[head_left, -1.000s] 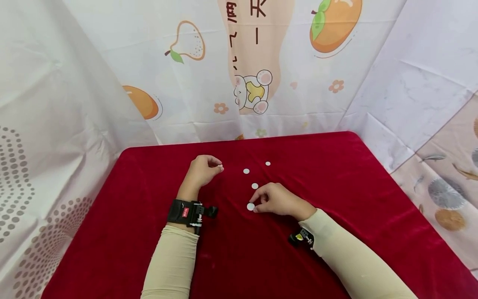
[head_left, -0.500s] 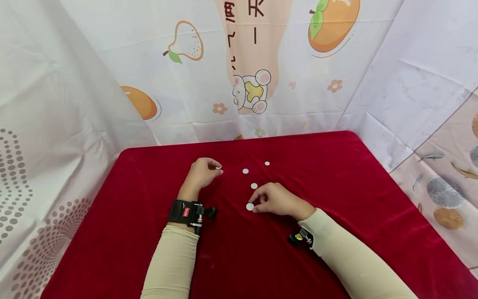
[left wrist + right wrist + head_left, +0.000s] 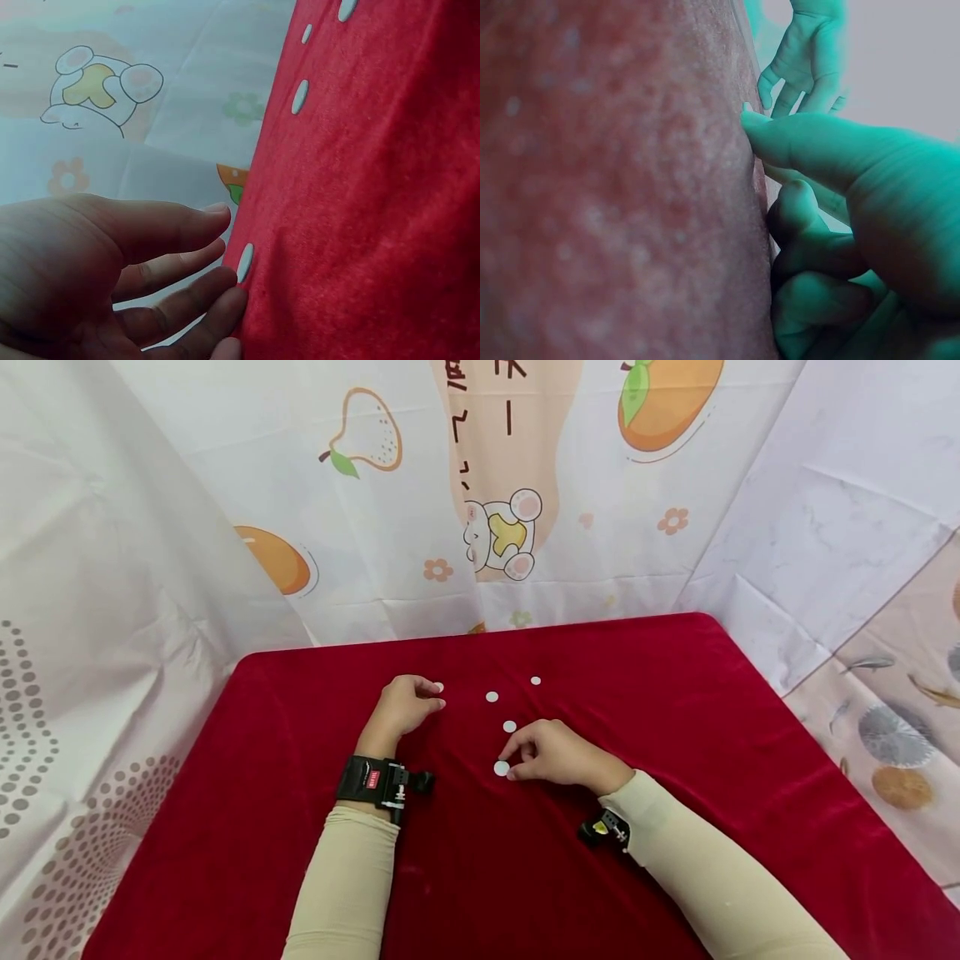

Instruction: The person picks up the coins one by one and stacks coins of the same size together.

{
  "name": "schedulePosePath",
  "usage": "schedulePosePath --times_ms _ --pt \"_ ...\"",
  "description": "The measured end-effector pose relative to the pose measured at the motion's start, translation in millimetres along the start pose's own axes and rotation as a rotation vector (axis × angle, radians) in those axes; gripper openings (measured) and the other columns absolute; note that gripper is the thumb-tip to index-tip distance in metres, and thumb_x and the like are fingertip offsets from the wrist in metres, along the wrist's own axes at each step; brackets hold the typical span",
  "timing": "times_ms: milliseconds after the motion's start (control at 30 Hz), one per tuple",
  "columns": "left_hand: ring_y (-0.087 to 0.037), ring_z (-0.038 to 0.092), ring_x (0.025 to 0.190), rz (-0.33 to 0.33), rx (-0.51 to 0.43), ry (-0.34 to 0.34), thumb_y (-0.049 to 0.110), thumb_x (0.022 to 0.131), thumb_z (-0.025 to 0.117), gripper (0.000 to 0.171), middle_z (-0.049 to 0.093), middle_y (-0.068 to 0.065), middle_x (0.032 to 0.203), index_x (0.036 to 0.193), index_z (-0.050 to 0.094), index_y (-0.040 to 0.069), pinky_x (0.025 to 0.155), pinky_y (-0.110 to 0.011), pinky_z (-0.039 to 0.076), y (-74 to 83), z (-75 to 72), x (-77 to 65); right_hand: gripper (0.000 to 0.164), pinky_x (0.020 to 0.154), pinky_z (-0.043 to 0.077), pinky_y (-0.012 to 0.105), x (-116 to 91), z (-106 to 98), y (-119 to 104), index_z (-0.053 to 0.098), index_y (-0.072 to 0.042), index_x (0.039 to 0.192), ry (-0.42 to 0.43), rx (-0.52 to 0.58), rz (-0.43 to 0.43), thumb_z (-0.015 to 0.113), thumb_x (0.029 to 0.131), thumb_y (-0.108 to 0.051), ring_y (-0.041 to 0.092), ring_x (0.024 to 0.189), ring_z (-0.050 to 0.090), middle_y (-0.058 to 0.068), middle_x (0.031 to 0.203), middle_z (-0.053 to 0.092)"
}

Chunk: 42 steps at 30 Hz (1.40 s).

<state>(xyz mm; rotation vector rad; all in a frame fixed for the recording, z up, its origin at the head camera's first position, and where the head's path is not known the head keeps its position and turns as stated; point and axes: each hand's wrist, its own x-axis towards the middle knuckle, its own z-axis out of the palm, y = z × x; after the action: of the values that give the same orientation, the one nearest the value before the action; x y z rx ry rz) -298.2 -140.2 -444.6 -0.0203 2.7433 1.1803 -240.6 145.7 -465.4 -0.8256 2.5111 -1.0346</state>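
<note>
Beyond the index fingertip of my left hand (image 3: 405, 703), a white disc (image 3: 438, 687) lies on the red cloth. In the left wrist view the thumb stands apart from this disc (image 3: 244, 262), while the other fingers reach beside it. My right hand (image 3: 558, 753) pinches the near white disc (image 3: 502, 768) at its edge, between thumb and index finger, down at the cloth. The right wrist view shows only a sliver of that disc (image 3: 746, 107) past the thumb tip. Farther back lie more white discs: one just beyond the right hand (image 3: 510, 727), a middle disc (image 3: 492, 697) and a far disc (image 3: 536, 681).
Red velvet cloth (image 3: 300, 860) covers the table, with some small wrinkles. A printed white curtain (image 3: 300, 460) hangs behind the back edge, and more curtains close off both sides. Each wrist carries a small black camera (image 3: 423, 782).
The left hand has let go of its disc, which was between thumb and finger and now lies on the cloth. The right hand has stayed at its disc. The head view has shifted slightly.
</note>
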Motion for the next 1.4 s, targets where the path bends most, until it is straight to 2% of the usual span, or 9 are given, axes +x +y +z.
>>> schedulePosePath --times_ms 333,733,1133,1400 --pt "-0.029 0.062 0.114 -0.019 -0.005 0.034 0.021 0.094 0.076 0.032 0.069 -0.013 0.126 0.123 0.073 0.007 0.095 -0.044 0.052 -4.7 2.5 3.9 0.018 0.057 0.044 0.023 0.2 0.1 0.3 0.080 -0.029 0.100 -0.002 -0.003 0.012 0.085 0.086 -0.021 0.005 0.054 0.048 -0.006 0.061 0.059" --pt "-0.030 0.060 0.124 -0.008 0.029 0.014 0.021 0.096 0.074 0.039 0.066 -0.013 0.134 0.133 0.070 0.011 0.102 -0.047 0.051 -4.6 6.8 5.3 0.017 0.057 0.044 0.023 -0.2 0.2 0.6 0.080 -0.028 0.101 0.001 -0.008 0.004 0.085 0.086 -0.020 0.006 0.054 0.049 -0.006 0.061 0.060" --pt "-0.030 0.059 0.126 0.012 0.050 0.020 0.021 0.095 0.076 0.038 0.067 -0.012 0.135 0.132 0.071 0.012 0.104 -0.047 0.050 -4.9 8.5 5.7 0.017 0.058 0.045 0.024 1.3 1.1 1.9 0.080 -0.029 0.099 0.004 -0.015 0.006 0.085 0.085 -0.021 0.005 0.055 0.049 -0.007 0.061 0.060" --pt "-0.031 0.060 0.123 0.029 0.080 0.008 0.019 0.095 0.076 0.035 0.066 -0.015 0.132 0.129 0.073 0.010 0.102 -0.047 0.051 -4.5 9.1 5.1 0.017 0.058 0.045 0.023 2.8 2.3 3.6 0.079 -0.031 0.099 -0.003 -0.012 0.016 0.085 0.086 -0.022 0.004 0.054 0.048 -0.007 0.062 0.060"
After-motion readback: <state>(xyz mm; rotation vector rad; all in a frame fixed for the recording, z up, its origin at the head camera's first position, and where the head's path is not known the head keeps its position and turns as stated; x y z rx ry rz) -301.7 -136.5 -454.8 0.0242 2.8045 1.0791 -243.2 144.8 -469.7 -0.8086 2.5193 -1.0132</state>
